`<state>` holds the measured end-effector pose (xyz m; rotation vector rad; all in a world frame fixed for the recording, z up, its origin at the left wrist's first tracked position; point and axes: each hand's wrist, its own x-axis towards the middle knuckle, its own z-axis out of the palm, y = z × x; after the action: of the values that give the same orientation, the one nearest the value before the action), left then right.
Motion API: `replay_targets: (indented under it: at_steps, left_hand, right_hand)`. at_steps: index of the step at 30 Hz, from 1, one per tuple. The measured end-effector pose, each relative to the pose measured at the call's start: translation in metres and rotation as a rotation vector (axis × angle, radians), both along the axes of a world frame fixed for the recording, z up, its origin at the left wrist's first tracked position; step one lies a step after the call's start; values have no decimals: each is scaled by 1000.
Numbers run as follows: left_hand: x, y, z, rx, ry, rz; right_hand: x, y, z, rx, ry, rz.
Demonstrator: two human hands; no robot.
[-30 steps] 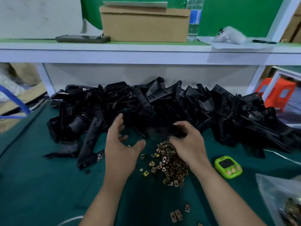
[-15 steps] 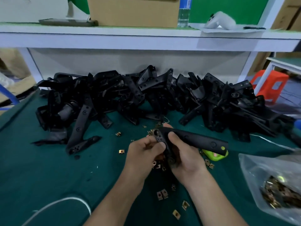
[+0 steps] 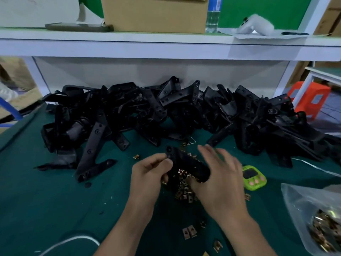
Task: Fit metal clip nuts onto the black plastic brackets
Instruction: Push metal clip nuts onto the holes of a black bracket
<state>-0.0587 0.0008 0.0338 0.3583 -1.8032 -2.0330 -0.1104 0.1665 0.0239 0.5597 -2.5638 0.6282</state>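
One view is supplied: the head camera. Position: above the near edge of the tabletop [image 3: 46,209], at the person's head. Orientation: forward and down, so the tabletop fills the lower part of the frame. Lens: wide-angle. Range: close; both forearms enter from the bottom edge, and the left grip [image 3: 147,176] and right grip [image 3: 221,182] sit just below frame centre with a black plastic bracket [image 3: 184,161] between them. The bracket pile [image 3: 129,111] spans mid-frame, beyond the grips. The shelf [image 3: 129,47] crosses the upper frame; its top surface shows as a narrow band, with the cardboard box [image 3: 156,15] on it cut by the upper edge
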Motion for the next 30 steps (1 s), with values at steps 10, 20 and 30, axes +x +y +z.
replay_targets:
  at_steps: [10, 20, 30]
  left_hand:
    - [-1, -51, -17, -608, -269, 254]
    - [-9, -35, -32, -1041, -290, 52]
    - [-6, -30, -21, -721, -215, 141]
  right_hand:
    - [-6, -3, -2, 73, -152, -261]
    - [-3, -3, -1, 86, -232, -204]
    - [-2, -1, -2, 105, -246, -160]
